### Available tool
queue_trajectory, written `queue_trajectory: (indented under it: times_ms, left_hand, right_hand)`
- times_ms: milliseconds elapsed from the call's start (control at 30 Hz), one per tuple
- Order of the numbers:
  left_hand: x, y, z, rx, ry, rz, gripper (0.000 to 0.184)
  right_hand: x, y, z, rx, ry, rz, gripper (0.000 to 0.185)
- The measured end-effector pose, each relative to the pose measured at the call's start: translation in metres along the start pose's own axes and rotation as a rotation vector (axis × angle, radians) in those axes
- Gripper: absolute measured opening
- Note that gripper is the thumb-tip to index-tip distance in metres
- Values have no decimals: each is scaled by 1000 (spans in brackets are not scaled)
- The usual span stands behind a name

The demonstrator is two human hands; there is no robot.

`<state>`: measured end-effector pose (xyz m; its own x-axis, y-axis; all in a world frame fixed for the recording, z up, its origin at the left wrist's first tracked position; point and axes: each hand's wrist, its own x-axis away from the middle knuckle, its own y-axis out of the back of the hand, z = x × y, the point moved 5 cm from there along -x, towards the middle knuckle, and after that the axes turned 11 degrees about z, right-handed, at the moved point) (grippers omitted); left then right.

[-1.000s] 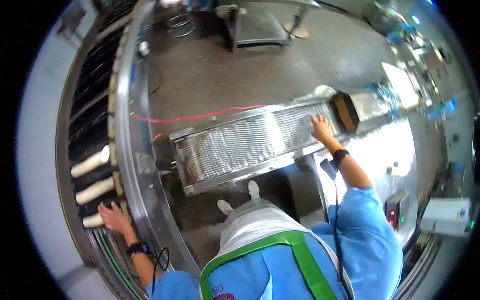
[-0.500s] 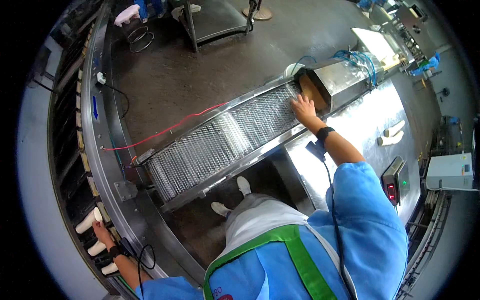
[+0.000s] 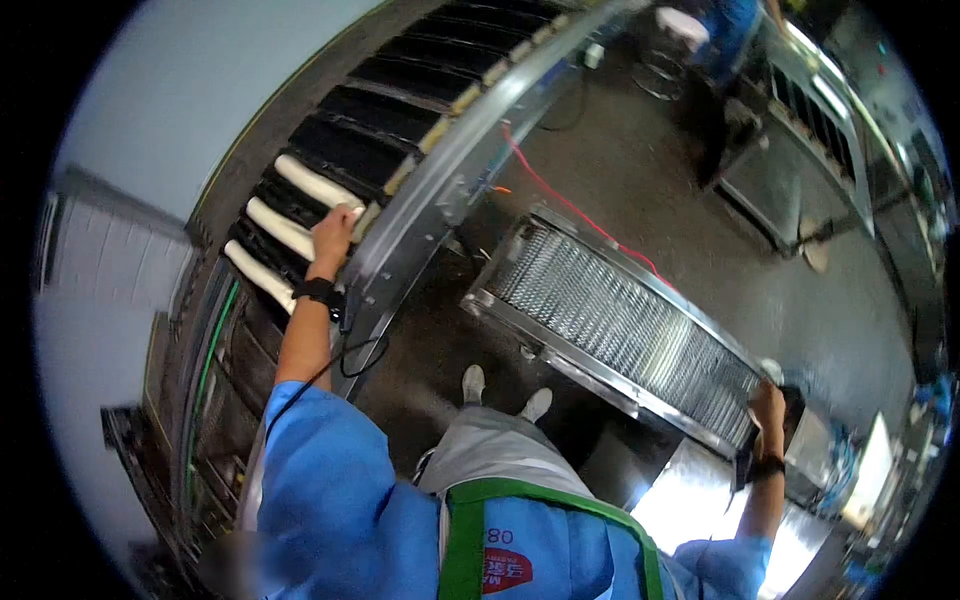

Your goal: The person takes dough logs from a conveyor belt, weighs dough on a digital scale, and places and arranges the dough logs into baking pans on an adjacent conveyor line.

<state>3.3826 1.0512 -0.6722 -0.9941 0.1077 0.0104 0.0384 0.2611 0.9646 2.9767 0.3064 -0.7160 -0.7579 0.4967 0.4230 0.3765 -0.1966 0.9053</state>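
My left hand [image 3: 333, 235] is at the slatted conveyor [image 3: 370, 110], its fingers closed on the near end of a long white roll [image 3: 315, 183] that looks like dough. Two more white rolls [image 3: 280, 229] lie side by side in the dark slots below it, close to my wrist. Across to the right, my right hand [image 3: 768, 408] is at the far end of a metal mesh belt [image 3: 610, 325], by its side rail. Blur hides how the fingers of this hand are set.
A steel rail [image 3: 440, 180] edges the slatted conveyor. A red cord [image 3: 570, 205] runs along the mesh belt. A shiny steel table [image 3: 690, 490] stands at lower right. Farther back are a metal stand [image 3: 770, 190], a stool [image 3: 660, 75] and a person in blue [image 3: 730, 35].
My view has swung left toward the slatted conveyor. The left hand is now on the end of the uppermost of the three rolls. My right hand remains by the mesh belt's far end.
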Motion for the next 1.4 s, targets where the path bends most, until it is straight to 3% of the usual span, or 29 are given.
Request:
queue_trajectory:
  times_ms: [33, 100, 133, 200, 233, 300, 400, 433, 467, 567, 600, 633, 667, 700, 733, 767, 800, 867, 933, 967, 1000, 1067, 1167, 1233, 1267, 1367, 1400]
  left_hand:
    - [12, 9, -14, -11, 47, -22, 19]
    - [31, 20, -34, 40, 25, -56, 18]
    - [32, -1, -19, 70, 50, -52, 18]
    - [47, 3, -27, 42, -71, -89, 16]
    - [51, 5, -25, 51, -59, -105, 16]
    - [62, 6, -24, 18, -38, -46, 16]
    - [91, 11, -25, -29, -52, -142, 15]
    - [98, 11, -23, -51, -50, -161, 15]
    - [105, 7, -21, -84, -80, -322, 14]
    - [123, 13, -21, -60, -66, -460, 14]
    - [116, 12, -19, 66, -51, -342, 15]
    - [118, 11, -18, 71, -35, -344, 15]
    - [119, 9, -20, 32, -6, -319, 15]
    - [119, 9, -21, -6, 20, -290, 15]
    - [121, 13, -19, 11, 56, -278, 15]
    - [122, 5, -10, 7, 60, -269, 15]
    - [125, -5, -2, 103, -3, -413, 14]
    - [133, 16, -11, -94, 16, -395, 14]
    - [136, 15, -6, -97, 19, -374, 13]
    - [135, 16, -2, -105, 23, -371, 12]
    - [135, 15, 2, -110, 31, -334, 12]
    - [134, 15, 9, -75, 19, -314, 12]
    - [134, 18, 19, 65, 16, -271, 11]
    - [123, 23, 17, 59, 229, -237, 17]
    - [113, 25, 11, 80, 235, -275, 21]
    - [58, 21, -32, 19, -53, -339, 31]
    - [35, 13, -48, -43, -63, -291, 34]
  right_hand:
    - [28, 53, 29, -36, -10, 3, 29]
    - [23, 76, -7, -169, 105, -40, 31]
    - [25, 103, 19, -531, 250, -312, 31]
    - [72, 174, 86, -920, 374, -383, 32]
    - [98, 221, 140, -898, 349, -180, 32]
    - [121, 263, 203, -932, 501, -262, 31]
    - [143, 291, 284, -1016, 771, -386, 30]
    - [147, 294, 314, -1057, 803, -413, 30]
    - [143, 297, 344, -1045, 812, -395, 30]
    - [131, 287, 463, -1187, 1103, -247, 26]
    - [125, 274, 508, -1303, 1123, -60, 24]
    - [108, 255, 549, -1282, 1204, -60, 25]
    - [104, 237, 586, -1157, 1173, 105, 29]
    - [86, 207, 626, -1042, 1318, 71, 32]
    - [75, 173, 663, -862, 1322, 290, 38]
    - [75, 148, 674, -699, 1346, 176, 41]
    - [64, 131, 680, -632, 1412, 101, 41]
    - [47, 122, 671, -572, 1457, 32, 42]
    - [31, 109, 634, -664, 1349, 338, 37]
    - [18, 104, 611, -618, 1299, 322, 38]
    - [4, 93, 584, -575, 1242, 294, 39]
    - [-18, 68, 518, -333, 1253, -86, 37]
    - [-38, 40, 403, -310, 940, -107, 39]
    - [-46, 28, 322, -243, 693, -72, 40]
    - [-59, 11, 273, -264, 611, -27, 40]
    - [-53, -20, 136, -99, 202, -97, 53]
    - [-33, -12, 111, -67, 13, -19, 55]
